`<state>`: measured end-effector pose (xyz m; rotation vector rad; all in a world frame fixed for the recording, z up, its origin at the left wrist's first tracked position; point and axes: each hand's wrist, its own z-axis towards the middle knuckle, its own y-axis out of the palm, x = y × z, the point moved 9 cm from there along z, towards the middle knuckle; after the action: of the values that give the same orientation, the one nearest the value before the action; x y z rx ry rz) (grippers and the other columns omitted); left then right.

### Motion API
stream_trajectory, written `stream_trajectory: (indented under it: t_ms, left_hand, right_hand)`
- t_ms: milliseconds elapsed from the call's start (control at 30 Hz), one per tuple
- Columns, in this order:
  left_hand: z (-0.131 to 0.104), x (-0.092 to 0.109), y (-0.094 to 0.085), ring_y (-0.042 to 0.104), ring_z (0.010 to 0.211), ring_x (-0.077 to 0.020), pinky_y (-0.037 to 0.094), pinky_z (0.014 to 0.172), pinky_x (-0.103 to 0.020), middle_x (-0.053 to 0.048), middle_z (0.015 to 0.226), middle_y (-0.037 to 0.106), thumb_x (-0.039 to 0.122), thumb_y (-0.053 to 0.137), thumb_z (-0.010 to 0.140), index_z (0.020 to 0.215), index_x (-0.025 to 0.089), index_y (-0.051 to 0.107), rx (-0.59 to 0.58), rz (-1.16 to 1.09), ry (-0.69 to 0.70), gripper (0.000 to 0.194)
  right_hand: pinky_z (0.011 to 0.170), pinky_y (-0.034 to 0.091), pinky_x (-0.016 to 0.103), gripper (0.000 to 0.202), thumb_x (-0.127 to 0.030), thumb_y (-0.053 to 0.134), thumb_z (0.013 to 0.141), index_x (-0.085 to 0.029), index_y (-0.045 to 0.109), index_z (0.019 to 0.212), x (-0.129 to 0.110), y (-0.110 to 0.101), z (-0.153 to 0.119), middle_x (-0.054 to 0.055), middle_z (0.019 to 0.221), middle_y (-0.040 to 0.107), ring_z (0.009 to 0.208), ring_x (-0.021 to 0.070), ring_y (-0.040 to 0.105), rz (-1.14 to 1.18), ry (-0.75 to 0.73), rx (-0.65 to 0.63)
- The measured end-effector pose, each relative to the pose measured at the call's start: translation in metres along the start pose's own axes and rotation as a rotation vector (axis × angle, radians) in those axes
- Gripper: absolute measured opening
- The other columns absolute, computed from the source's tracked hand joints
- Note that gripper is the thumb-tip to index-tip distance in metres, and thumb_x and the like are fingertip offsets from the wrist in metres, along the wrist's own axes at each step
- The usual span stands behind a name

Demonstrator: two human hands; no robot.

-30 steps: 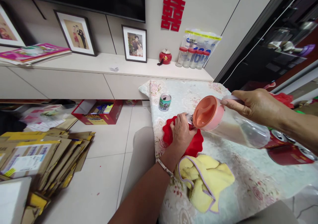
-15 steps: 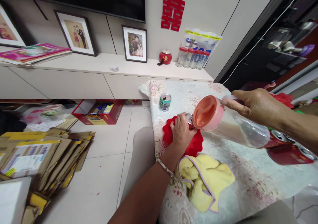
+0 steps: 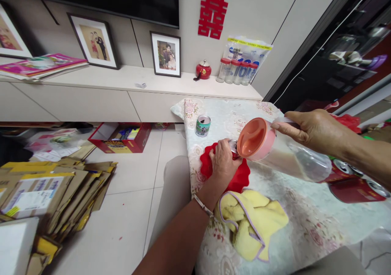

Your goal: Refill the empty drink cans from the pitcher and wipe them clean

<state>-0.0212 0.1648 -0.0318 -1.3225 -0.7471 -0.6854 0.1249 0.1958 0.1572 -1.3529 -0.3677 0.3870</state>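
1. The clear, cylindrical pitcher (image 3: 284, 160) is gripped by its handle (image 3: 287, 121) in the right hand (image 3: 316, 130), above the floral tablecloth (image 3: 301, 222).
2. Its long axis is nearly level, the lid (image 3: 255, 140) pointed left.
3. The metal can (image 3: 233, 146) is clasped by the left hand (image 3: 224, 160), at the scalloped dish (image 3: 240, 180).

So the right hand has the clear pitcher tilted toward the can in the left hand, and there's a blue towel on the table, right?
Not quite: the towel on the table is yellow, not blue, as the head view shows. The right hand does hold the clear pitcher tilted toward the can in the left hand.
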Motion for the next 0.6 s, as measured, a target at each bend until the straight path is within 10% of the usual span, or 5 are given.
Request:
stream_trajectory:
  t_ms: [367,600]
  left_hand:
    - [0.003,-0.008,0.003,0.057,0.136,-0.0342,0.042,0.110,-0.049,-0.015,0.136,0.064,0.024,0.075,0.082,0.131,0.025,0.048,0.056,-0.013,0.039,0.055]
    - [0.008,-0.018,0.006,0.064,0.128,-0.0359,0.047,0.104,-0.048,-0.013,0.129,0.067,0.027,0.080,0.078,0.126,0.026,0.050,0.132,-0.006,0.047,0.056]
  right_hand:
    - [0.051,0.026,0.029,0.081,-0.100,0.029,0.081,-0.023,0.043,0.063,0.021,0.016,-0.021,-0.004,0.053,0.036,0.052,0.0108,0.033,0.193,0.182,0.014]
    - [0.052,0.025,0.028,0.068,-0.085,0.058,0.083,-0.023,0.041,0.060,0.073,0.011,-0.057,-0.003,0.059,0.034,0.055,0.0117,0.032,0.654,0.389,0.281]
